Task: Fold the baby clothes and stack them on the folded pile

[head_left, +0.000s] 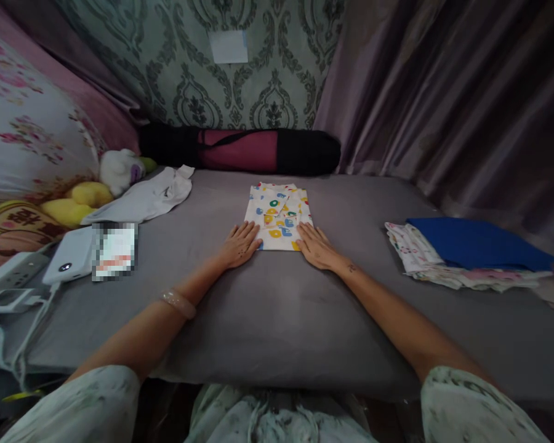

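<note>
A white shirt with colourful prints (277, 212) lies folded into a neat rectangle on the grey bed sheet (286, 320). Its collar edge points away from me. At its near left corner rests my left hand (240, 244), flat with the fingers stretched out and touching the cloth. My right hand (317, 246) lies the same way on the near right corner, palm down. Neither hand grips anything. A translucent bangle (179, 303) circles my left forearm.
On the right sits a pile of folded clothes (484, 252), blue on top. To the left are a pale crumpled garment (148, 195), plush toys (80, 200), a white power bank (71, 252), a power strip (13, 274) and cables. A long black and maroon bag (240, 151) lies along the wall.
</note>
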{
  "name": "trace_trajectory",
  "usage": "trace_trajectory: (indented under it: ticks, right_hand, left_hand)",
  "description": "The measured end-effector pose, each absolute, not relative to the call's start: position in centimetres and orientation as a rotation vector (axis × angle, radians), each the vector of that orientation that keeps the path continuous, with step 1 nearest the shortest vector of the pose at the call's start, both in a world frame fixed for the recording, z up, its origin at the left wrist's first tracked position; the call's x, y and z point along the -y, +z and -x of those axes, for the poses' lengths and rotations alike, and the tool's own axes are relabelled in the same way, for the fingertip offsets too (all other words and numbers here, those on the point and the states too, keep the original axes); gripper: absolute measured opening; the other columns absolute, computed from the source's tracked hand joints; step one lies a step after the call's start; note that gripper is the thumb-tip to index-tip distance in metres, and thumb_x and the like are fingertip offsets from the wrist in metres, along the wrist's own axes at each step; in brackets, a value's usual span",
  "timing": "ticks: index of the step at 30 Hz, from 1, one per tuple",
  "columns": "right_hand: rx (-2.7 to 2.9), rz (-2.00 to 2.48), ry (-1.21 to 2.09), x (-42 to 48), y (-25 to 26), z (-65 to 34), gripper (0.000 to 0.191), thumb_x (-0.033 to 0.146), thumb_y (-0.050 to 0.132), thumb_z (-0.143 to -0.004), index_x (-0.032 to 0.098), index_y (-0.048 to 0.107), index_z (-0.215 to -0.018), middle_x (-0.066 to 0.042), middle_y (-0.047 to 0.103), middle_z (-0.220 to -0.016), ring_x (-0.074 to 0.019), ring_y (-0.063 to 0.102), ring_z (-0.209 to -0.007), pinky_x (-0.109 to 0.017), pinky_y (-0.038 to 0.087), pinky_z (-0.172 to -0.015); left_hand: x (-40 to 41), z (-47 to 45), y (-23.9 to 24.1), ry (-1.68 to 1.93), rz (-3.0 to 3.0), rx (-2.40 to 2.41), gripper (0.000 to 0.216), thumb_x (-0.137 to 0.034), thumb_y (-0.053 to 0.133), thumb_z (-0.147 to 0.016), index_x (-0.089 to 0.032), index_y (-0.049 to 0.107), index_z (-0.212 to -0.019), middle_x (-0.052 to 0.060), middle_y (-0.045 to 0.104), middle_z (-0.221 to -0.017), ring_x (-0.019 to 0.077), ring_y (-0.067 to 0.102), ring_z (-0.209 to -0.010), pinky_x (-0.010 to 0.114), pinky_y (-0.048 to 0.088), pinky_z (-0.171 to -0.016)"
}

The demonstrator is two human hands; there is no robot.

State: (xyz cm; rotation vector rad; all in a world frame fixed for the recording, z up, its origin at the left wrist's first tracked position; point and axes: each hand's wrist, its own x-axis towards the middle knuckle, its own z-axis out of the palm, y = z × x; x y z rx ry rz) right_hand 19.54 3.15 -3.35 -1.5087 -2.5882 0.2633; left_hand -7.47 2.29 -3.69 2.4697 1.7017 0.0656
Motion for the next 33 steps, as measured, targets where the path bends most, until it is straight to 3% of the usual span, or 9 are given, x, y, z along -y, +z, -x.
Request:
trace_trajectory:
  ticks: [11,16,20,26,30,33]
  right_hand:
    - [2.596,1.541,0.375,-3.4,-2.8,-19.4,0.063,0.045,0.019,-0.097,0.011,0.024,-0.149,-0.013,0.020,-0.156,-0.0244,0.014,-0.144,-0.047,0.014,-0.116]
    - [2.605,1.345,0.279,-2.2,-2.1,-17.5,0.058,0.041,0.028,-0.096,0.015,0.029,-0.148,-0.011,0.026,-0.154,-0.0235,0.015,-0.143,-0.050,0.010,-0.116]
    - [2.658,1.157,0.297,-1.2,-2.4,-15.4,0.055,0.039,0.034,-0.096,0.015,0.033,-0.146,-0.011,0.032,-0.151,-0.0232,0.019,-0.143,-0.048,0.015,-0.115]
    - [2.597,1.123,0.175,-1.9,-3.5,-14.6,0.046,0.031,0.039,-0.096,0.014,0.044,-0.139,-0.013,0.046,-0.142,-0.0228,0.036,-0.135,-0.042,0.029,-0.112]
    - [2.577,1.137,0.046,-2.8,-3.3,-16.2,0.045,0.012,0.033,-0.093,0.017,0.051,-0.133,-0.012,0.052,-0.136,-0.0205,0.044,-0.129,-0.039,0.037,-0.107]
    - [2.565,1.227,0.021,-3.3,-2.9,-18.3,0.050,0.004,0.033,-0.087,0.017,0.053,-0.132,-0.012,0.055,-0.134,-0.0217,0.047,-0.126,-0.041,0.040,-0.104]
  left_hand:
    - [-2.2,7.4,-3.3,0.125,-2.440,-1.658,0.065,-0.052,0.018,-0.096,-0.013,0.023,-0.148,0.015,0.020,-0.156,0.0292,0.013,-0.144,0.056,0.009,-0.113]
    - [-1.4,6.4,-2.3,0.403,-2.750,-1.327,0.053,-0.051,0.040,-0.093,-0.017,0.047,-0.133,0.016,0.045,-0.140,0.0279,0.039,-0.130,0.046,0.030,-0.106]
    - [-1.6,5.8,-2.0,0.444,-2.904,-1.131,0.036,-0.039,0.040,-0.095,-0.016,0.058,-0.116,0.013,0.060,-0.114,0.0229,0.054,-0.109,0.037,0.041,-0.095]
    - [-1.9,4.7,-1.5,0.234,-3.101,-1.173,0.033,-0.026,0.032,-0.097,-0.012,0.061,-0.093,0.013,0.066,-0.093,0.0209,0.061,-0.090,0.034,0.046,-0.084]
    - [-2.0,4.8,-1.1,0.248,-3.056,-1.306,0.036,-0.029,0.027,-0.099,-0.013,0.059,-0.094,0.012,0.067,-0.091,0.0204,0.063,-0.087,0.034,0.048,-0.083]
    - [-2.1,6.0,-1.3,0.270,-3.023,-1.288,0.029,-0.030,0.034,-0.097,-0.015,0.057,-0.102,0.012,0.067,-0.100,0.0212,0.062,-0.098,0.036,0.048,-0.089]
